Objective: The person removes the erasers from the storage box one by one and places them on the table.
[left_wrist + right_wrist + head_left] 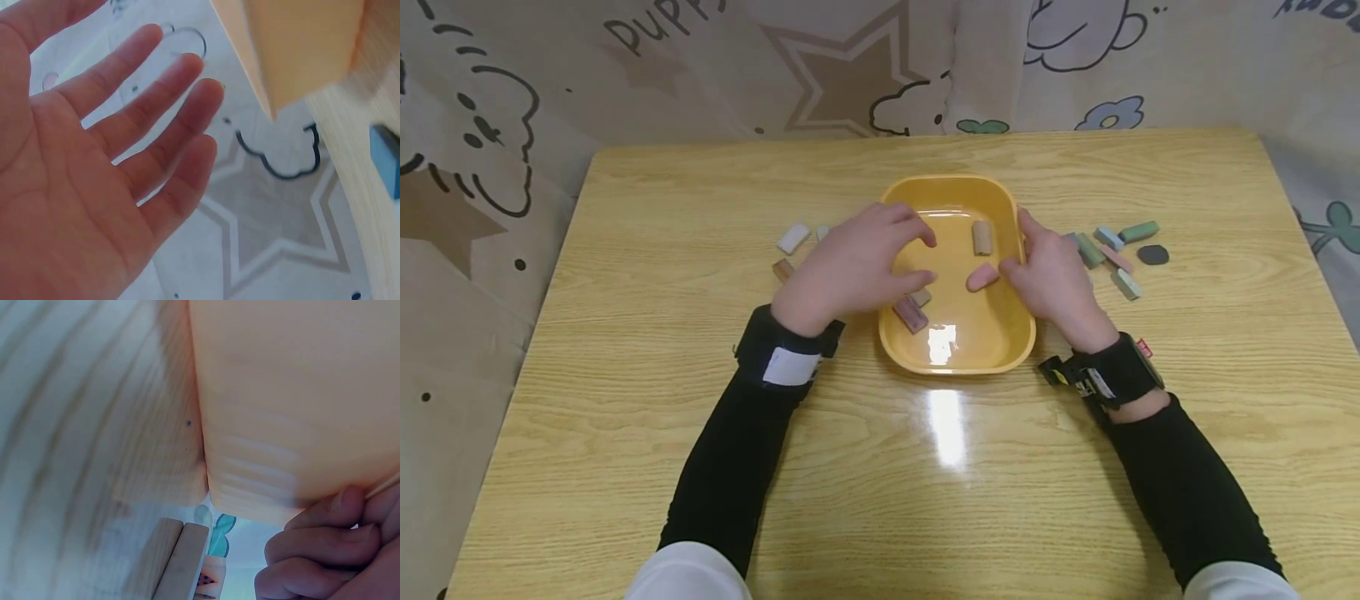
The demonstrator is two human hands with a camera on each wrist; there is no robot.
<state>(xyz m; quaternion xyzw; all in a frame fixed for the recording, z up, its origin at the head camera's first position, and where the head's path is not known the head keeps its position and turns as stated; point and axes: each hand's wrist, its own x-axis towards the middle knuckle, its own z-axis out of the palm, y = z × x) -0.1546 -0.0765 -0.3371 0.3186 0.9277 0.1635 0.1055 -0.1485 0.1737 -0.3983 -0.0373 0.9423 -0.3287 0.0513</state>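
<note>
Two hands work over a yellow tray (957,190) at the middle of a wooden tabletop (700,467). The left hand (850,271) hovers above the tray's left side, fingers spread and holding nothing. The right hand (1056,279) has curled fingers gripping the tray's right rim. Small blocks lie inside, including a pink block (982,277); more blocks (1118,250) lie just right. Steadying the rim should keep the tray from sliding.
</note>
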